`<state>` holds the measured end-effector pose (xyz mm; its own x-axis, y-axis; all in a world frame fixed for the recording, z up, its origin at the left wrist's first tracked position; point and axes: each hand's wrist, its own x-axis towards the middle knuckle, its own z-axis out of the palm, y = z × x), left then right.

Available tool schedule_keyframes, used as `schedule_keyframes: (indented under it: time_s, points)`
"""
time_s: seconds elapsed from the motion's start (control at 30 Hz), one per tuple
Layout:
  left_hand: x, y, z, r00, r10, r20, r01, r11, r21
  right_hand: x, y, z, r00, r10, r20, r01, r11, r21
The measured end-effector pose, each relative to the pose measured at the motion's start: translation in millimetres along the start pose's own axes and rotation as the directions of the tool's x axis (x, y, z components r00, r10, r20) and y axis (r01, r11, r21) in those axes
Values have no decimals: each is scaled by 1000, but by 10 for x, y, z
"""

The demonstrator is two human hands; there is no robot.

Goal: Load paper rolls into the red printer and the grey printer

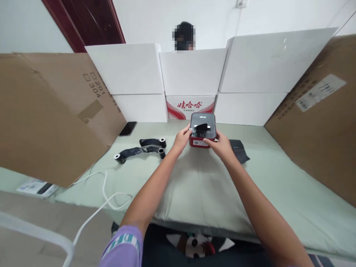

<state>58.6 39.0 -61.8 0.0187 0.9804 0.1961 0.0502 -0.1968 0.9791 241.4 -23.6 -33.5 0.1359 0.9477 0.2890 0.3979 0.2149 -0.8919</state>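
Observation:
A small product box (pixel 204 122) with a dark printed top and red sides is on or just above the green cloth; I cannot tell which. My left hand (pixel 183 138) grips its left side, thumb near the top edge. On the right side and front corner, my right hand (pixel 221 144) holds it too. The box's top shows a black device picture, and a white label sits on its front. Beside my right hand lies a flat black pouch-like item (pixel 239 151), partly covered by the wrist. Black curved pieces (pixel 140 150) with pale ring-shaped ends lie left of my left hand.
White boxes (pixel 191 72) form a wall behind the green-covered table (pixel 200 185). Large cardboard sheets stand at the left (pixel 52 111) and right (pixel 319 111). A dark phone (pixel 128 128) lies back left. A white cable (pixel 105 185) hangs off the front-left edge. Someone's head shows beyond the boxes.

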Motion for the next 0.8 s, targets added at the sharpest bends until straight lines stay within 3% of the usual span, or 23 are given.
schedule_keyframes:
  time_s: [0.13, 0.23, 0.33, 0.43, 0.57, 0.7, 0.8]
  points:
    - [-647, 159, -342, 998, 37, -52, -28, 989, 148, -568, -201, 140, 999, 21, 49, -18, 998, -57]
    - [-1023, 184, -416, 995, 29, -90, -1, 954, 299, -853, -207, 215, 993, 64, 99, -59, 997, -52]
    - [-1235, 130, -404, 994, 5, -107, 31, 943, 332, -998, -169, 238, 986, 104, 129, -92, 992, -90]
    - [-1265, 52, -392, 993, 1, -121, 37, 950, 309, -1064, -141, 219, 984, 122, 133, -114, 991, -67]
    - [-1054, -25, -441, 991, -73, -112, 93, 978, 186, -1009, -93, 209, 983, 127, 132, -136, 989, 61]
    - [-811, -116, -458, 992, -93, 87, 97, 995, -37, -625, 99, 370, 968, 247, -36, -217, 904, 368]
    - [-785, -219, -392, 993, -45, 112, 64, 983, -170, -252, 329, 579, 929, 347, -130, -223, 804, 551]
